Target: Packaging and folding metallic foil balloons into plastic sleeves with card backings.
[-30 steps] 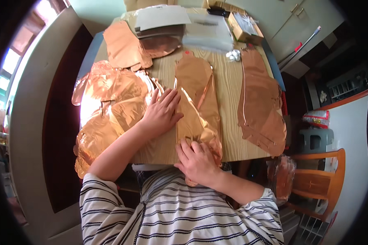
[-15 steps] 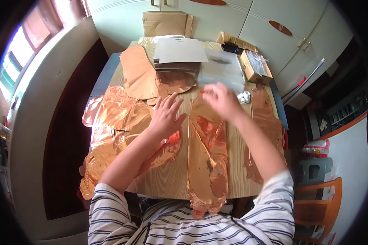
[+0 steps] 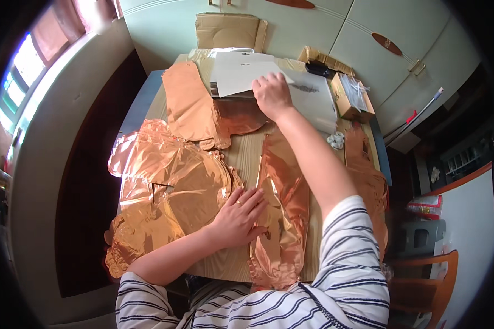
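My right hand is closed at the near right corner of a white sheet, the top one of a stack at the far side of the table. My left hand lies with fingers spread at the left edge of a long copper-coloured foil piece, which looks like a flat, uninflated foil balloon. That foil runs toward me down the middle of the table. Left of it, a pile of shiny copper foil pieces spreads out. A matte copper foil piece lies beyond the pile, with a darker one partly under the stack.
Clear plastic sleeves lie right of the stack, beside a carton of plastic strips. A small white bundle sits nearby. More copper foil lines the right edge. A wooden chair stands at the right.
My right hand has moved left and closed on the white sheet, which is now turned at an angle. My left hand has come down toward me onto the middle foil's edge.
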`<action>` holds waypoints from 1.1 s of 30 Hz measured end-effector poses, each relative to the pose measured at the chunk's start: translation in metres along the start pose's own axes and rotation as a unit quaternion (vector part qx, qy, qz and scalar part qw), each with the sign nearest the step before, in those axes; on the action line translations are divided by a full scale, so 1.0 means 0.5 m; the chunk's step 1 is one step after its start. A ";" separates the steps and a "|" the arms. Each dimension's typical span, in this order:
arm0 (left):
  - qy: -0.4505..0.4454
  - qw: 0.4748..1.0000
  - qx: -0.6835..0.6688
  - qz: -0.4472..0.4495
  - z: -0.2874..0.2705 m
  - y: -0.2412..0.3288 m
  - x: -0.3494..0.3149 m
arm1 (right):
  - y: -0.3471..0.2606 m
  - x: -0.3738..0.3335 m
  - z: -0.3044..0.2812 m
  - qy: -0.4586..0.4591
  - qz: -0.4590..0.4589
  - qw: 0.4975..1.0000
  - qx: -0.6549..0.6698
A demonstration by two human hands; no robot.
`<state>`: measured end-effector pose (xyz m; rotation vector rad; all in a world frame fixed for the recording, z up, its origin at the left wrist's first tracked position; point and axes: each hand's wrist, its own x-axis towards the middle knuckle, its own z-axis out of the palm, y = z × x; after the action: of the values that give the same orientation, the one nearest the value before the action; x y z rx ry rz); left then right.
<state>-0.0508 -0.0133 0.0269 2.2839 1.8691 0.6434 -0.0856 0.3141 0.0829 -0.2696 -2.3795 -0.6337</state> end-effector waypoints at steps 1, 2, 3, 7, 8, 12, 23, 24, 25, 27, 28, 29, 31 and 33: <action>-0.001 1.000 -0.001 0.000 0.003 0.003 -0.002 | 0.009 -0.004 -0.043 0.034 0.017 0.999 0.004; -0.011 1.000 0.021 -0.009 0.009 0.005 -0.010 | 0.012 -0.006 -0.093 0.067 0.034 0.997 0.010; -0.009 1.000 0.022 -0.017 0.011 0.012 -0.018 | 0.012 -0.016 -0.141 0.096 0.051 0.994 0.017; -0.011 0.999 0.022 -0.030 0.020 0.037 -0.037 | 0.009 -0.145 -0.319 0.167 0.325 0.881 0.300; -0.009 0.999 0.020 -0.028 0.024 0.045 -0.045 | -0.005 -0.189 -0.381 0.045 0.419 0.841 0.340; -0.011 1.000 -0.008 -0.004 0.030 0.090 -0.081 | -0.160 -0.408 -0.464 0.038 0.596 0.459 0.658; 0.099 0.994 -0.037 0.013 -0.042 0.156 -0.181 | -0.255 -0.620 -0.736 -0.275 0.480 0.659 0.510; 0.084 0.994 -0.047 0.042 -0.040 0.161 -0.174 | -0.259 -0.626 -0.758 -0.275 0.368 0.786 0.414; 0.069 0.994 -0.058 0.070 -0.039 0.163 -0.167 | -0.266 -0.630 -0.780 -0.264 0.241 0.884 0.302; 0.010 0.995 -0.067 0.076 -0.022 0.147 -0.159 | -0.297 -0.668 -0.767 -0.238 0.133 0.939 0.209; -0.004 0.994 -0.071 0.079 -0.012 0.142 -0.160 | -0.314 -0.684 -0.748 -0.215 0.101 0.955 0.175; -0.017 0.994 -0.074 0.081 -0.005 0.141 -0.164 | -0.331 -0.695 -0.729 -0.190 0.069 0.969 0.142; -0.017 0.995 -0.062 0.082 0.002 0.147 -0.170 | -0.350 -0.705 -0.689 -0.117 0.057 0.981 0.146; -0.021 0.995 -0.061 0.074 -0.002 0.155 -0.181 | -0.359 -0.710 -0.670 -0.081 0.041 0.982 0.169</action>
<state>0.0059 -0.1178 0.0329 2.3529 1.6074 0.7027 0.3062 -0.0205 0.0126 -0.2759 -2.5661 -0.1686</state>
